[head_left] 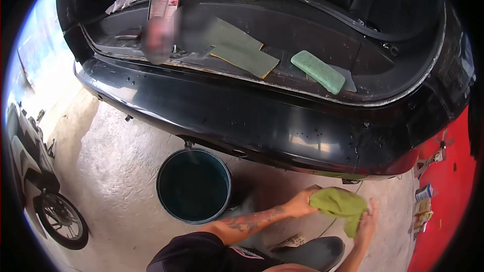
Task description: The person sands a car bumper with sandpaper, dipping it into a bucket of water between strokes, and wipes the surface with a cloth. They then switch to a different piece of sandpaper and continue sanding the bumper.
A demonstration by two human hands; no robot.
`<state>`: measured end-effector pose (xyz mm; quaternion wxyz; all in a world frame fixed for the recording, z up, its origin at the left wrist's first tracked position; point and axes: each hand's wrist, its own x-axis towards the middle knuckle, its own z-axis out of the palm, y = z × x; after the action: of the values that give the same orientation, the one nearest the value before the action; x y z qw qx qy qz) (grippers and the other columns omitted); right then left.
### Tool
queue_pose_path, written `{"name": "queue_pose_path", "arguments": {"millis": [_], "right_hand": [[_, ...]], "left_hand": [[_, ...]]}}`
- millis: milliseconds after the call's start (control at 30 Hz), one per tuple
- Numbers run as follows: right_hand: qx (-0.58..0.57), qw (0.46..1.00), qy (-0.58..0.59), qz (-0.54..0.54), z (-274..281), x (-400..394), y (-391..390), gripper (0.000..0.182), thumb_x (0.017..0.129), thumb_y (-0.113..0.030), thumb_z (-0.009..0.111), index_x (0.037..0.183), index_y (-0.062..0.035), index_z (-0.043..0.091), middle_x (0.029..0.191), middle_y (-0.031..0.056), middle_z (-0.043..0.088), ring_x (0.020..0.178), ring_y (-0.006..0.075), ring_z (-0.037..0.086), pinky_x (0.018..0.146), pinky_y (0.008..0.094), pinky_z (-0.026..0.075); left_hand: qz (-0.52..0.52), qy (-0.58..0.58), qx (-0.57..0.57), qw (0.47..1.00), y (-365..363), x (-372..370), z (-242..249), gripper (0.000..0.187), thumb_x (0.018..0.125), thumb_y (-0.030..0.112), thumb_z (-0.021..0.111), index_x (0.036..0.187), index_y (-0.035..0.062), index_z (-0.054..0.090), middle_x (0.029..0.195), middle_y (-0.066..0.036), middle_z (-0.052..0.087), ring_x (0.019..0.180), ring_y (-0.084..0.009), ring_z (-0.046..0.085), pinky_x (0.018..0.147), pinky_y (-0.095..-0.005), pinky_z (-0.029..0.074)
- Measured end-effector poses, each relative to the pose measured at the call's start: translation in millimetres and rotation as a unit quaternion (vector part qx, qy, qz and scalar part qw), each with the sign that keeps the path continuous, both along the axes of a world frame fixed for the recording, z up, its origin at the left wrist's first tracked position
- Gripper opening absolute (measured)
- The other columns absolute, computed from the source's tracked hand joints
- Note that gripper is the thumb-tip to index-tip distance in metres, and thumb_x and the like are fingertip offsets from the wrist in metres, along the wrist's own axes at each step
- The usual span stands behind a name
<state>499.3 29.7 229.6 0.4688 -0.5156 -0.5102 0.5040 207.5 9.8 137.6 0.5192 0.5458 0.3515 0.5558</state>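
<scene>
Nearest the camera, both hands held a green cloth [340, 206] low in front of the body, below the car's rear bumper [262, 126]. The left hand [301, 202] was closed on one bunched end, and the right hand [367, 224] gripped the hanging end. The cloth looked soft, light and limp, likely damp; it would fold and drape wherever it was pinched, so a full-fisted grip on a gathered bunch would control it best. Just beside the left forearm stood a dark bucket [194, 185] on the concrete floor [116, 171]. Farther off, on the open trunk sill [302, 88], lay a green sanding block [317, 71] and sandpaper sheets [239, 48]. A motorcycle [43, 191] stood well apart at left.
</scene>
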Motion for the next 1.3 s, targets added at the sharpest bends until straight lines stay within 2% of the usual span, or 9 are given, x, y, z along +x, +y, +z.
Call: {"name": "queue_pose_path", "arguments": {"millis": [133, 300, 400, 500, 700, 800, 900, 1167, 1300], "right_hand": [[-0.118, 0.985, 0.111, 0.065, -77, -71, -17, 0.063, 0.11, -0.042, 0.049, 0.16, -0.0067, 0.036, 0.155, 0.0147, 0.047, 0.134, 0.0259, 0.054, 0.108, 0.0403, 0.048], [-0.16, 0.969, 0.175, 0.071, -174, -126, -24, 0.062, 0.11, -0.052, 0.044, 0.15, -0.0049, 0.047, 0.142, 0.0102, 0.06, 0.127, 0.0261, 0.06, 0.107, 0.0443, 0.05], [-0.239, 0.938, 0.244, 0.049, -157, -157, -26, 0.058, 0.11, -0.054, 0.043, 0.14, -0.0061, 0.055, 0.132, 0.0093, 0.066, 0.119, 0.0277, 0.065, 0.106, 0.0479, 0.05], [-0.276, 0.714, 0.561, 0.315, -194, -139, -21, 0.064, 0.108, -0.059, 0.042, 0.141, -0.0061, 0.055, 0.135, 0.0108, 0.065, 0.123, 0.0292, 0.064, 0.109, 0.0522, 0.048], [-0.319, 0.806, 0.498, -0.015, -125, -160, -19, 0.062, 0.106, -0.062, 0.043, 0.136, -0.0108, 0.06, 0.128, 0.0116, 0.068, 0.112, 0.0303, 0.066, 0.096, 0.0498, 0.053], [-0.301, 0.88, 0.355, 0.091, -150, -123, 5, 0.05, 0.104, -0.052, 0.058, 0.134, -0.0121, 0.061, 0.123, 0.0084, 0.069, 0.107, 0.0251, 0.067, 0.084, 0.0424, 0.055], [-0.35, 0.853, 0.321, 0.219, -139, -102, 10, 0.039, 0.1, -0.033, 0.07, 0.133, -0.0126, 0.061, 0.119, 0.0077, 0.07, 0.104, 0.021, 0.068, 0.077, 0.0384, 0.056], [-0.344, 0.836, -0.023, 0.427, -84, -112, 27, 0.039, 0.084, -0.015, 0.086, 0.116, -0.0045, 0.067, 0.107, 0.005, 0.07, 0.096, 0.0171, 0.069, 0.078, 0.0339, 0.057], [-0.207, 0.86, -0.201, 0.421, -122, -112, 35, 0.044, 0.076, -0.017, 0.09, 0.11, -0.001, 0.067, 0.098, 0.0106, 0.073, 0.091, 0.02, 0.071, 0.076, 0.0356, 0.057]], "left_hand": [[0.025, -0.379, -0.167, 0.91, 16, 23, -11, 0.032, 0.089, 0.005, 0.058, 0.121, 0.0003, 0.063, 0.101, -0.006, 0.069, 0.09, -0.017, 0.068, 0.079, -0.0311, 0.055], [0.01, -0.56, -0.356, 0.748, 50, 28, -31, 0.024, 0.091, 0.016, 0.06, 0.11, 0.0023, 0.067, 0.094, -0.007, 0.069, 0.075, -0.0192, 0.066, 0.068, -0.0383, 0.056], [0.31, -0.31, -0.267, 0.858, 63, 26, -33, 0.025, 0.089, 0.023, 0.066, 0.104, 0.0024, 0.068, 0.094, -0.01, 0.071, 0.082, -0.0262, 0.069, 0.075, -0.0372, 0.055], [0.401, 0.009, -0.231, 0.886, 62, 19, -48, 0.043, 0.087, 0.032, 0.073, 0.118, 0.0035, 0.061, 0.113, -0.017, 0.069, 0.112, -0.0353, 0.064, 0.094, -0.0449, 0.049], [0.128, 0.34, -0.071, 0.929, -3, -3, -18, 0.075, 0.082, 0.038, 0.079, 0.141, 0.006, 0.046, 0.143, -0.022, 0.054, 0.14, -0.0406, 0.046, 0.113, -0.0614, 0.032], [-0.05, 0.363, 0.13, 0.921, -28, -13, -29, 0.092, 0.08, 0.042, 0.082, 0.154, 0.0095, 0.038, 0.154, -0.023, 0.044, 0.152, -0.0414, 0.031, 0.122, -0.0609, 0.022], [0.001, 0.428, 0.2, 0.881, -23, -44, -11, 0.107, 0.078, 0.047, 0.085, 0.163, 0.0129, 0.029, 0.159, -0.02, 0.038, 0.157, -0.0411, 0.021, 0.125, -0.0612, 0.015], [-0.002, 0.539, 0.493, 0.683, 25, -45, 4, 0.081, 0.08, 0.032, 0.08, 0.153, 0.0158, 0.05, 0.139, -0.013, 0.06, 0.14, -0.0316, 0.052, 0.12, -0.0571, 0.035], [-0.091, 0.561, 0.319, 0.759, 40, -26, -40, 0.055, 0.082, 0.021, 0.074, 0.134, 0.0106, 0.062, 0.118, -0.013, 0.072, 0.109, -0.033, 0.072, 0.094, -0.0461, 0.057]]}}
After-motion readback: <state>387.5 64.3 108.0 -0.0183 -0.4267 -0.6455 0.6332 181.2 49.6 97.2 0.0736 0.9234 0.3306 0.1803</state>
